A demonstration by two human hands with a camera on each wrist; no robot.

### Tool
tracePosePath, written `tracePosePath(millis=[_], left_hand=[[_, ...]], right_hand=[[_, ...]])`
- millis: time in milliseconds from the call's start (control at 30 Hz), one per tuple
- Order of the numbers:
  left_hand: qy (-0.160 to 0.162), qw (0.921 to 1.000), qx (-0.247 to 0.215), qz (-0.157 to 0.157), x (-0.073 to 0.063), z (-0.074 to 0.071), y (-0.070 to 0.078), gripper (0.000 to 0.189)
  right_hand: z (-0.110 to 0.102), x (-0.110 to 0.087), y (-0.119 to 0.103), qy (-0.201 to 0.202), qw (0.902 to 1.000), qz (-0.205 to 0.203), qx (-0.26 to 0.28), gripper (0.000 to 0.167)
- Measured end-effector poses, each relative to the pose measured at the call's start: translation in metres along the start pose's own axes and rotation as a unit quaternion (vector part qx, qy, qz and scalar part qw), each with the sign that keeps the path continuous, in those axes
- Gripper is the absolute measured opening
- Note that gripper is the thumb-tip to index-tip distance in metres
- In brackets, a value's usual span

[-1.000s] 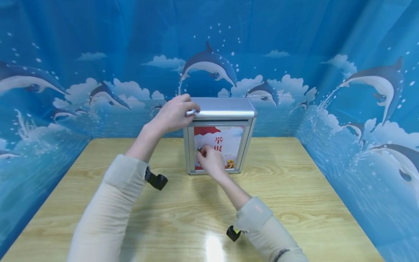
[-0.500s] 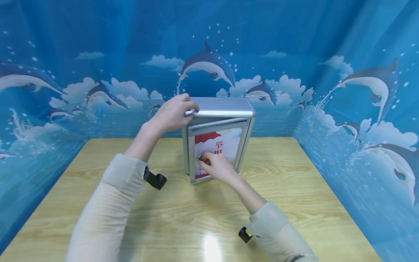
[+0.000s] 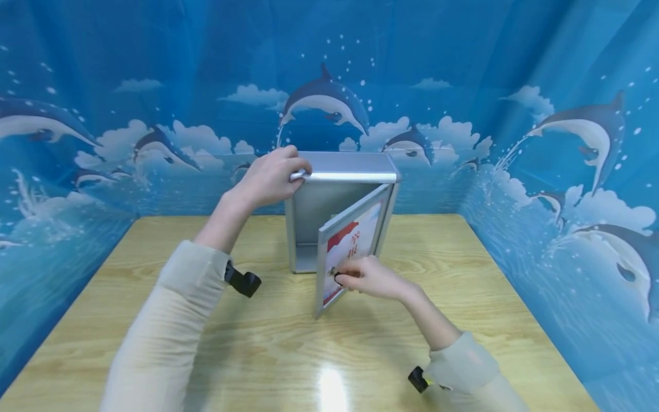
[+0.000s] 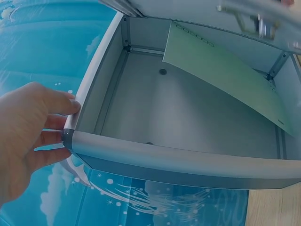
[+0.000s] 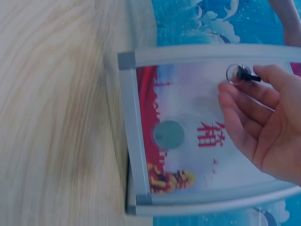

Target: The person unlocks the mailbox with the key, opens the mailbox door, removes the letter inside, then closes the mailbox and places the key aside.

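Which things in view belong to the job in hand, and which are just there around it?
Part of the job:
left hand, gripping the metal box
right hand, holding the key
open door
green sheet inside the box, probably

Just around it:
table
dolphin-print curtain
black wrist devices

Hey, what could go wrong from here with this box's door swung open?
The key, pinched by the right hand, might bend or slip out if the door is pulled by it. The pale green sheet, slanted inside the box, could slide out. If the left hand, gripping the box's top, let go, the box might shift or tip.
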State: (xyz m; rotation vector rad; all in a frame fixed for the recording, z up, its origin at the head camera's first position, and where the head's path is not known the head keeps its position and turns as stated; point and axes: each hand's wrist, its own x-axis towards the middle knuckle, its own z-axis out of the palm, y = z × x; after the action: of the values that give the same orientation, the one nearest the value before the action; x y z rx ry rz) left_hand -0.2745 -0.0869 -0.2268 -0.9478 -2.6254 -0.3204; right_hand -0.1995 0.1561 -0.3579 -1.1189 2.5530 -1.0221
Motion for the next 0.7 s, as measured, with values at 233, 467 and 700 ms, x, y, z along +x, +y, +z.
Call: tracePosePath(millis=[233, 467, 700], left_hand=[[-0.003, 0.9999, 0.007, 0.008, 0.001, 0.000, 0.000, 0.019], [0.019, 0.9994, 0.008, 0.029, -0.001, 0.002, -0.002, 0.019], [0.032, 0.9988, 0.006, 0.036, -0.002, 0.004, -0.004, 0.019]], right_hand=[[-0.014, -0.026, 0.011, -0.049, 0.9949, 0.026, 0.084, 0.023], [-0.026, -0.053, 0.029, -0.060, 0.9888, 0.038, 0.132, 0.020], [-0.036, -0.077, 0.045, -0.058, 0.9789, 0.075, 0.181, 0.025]])
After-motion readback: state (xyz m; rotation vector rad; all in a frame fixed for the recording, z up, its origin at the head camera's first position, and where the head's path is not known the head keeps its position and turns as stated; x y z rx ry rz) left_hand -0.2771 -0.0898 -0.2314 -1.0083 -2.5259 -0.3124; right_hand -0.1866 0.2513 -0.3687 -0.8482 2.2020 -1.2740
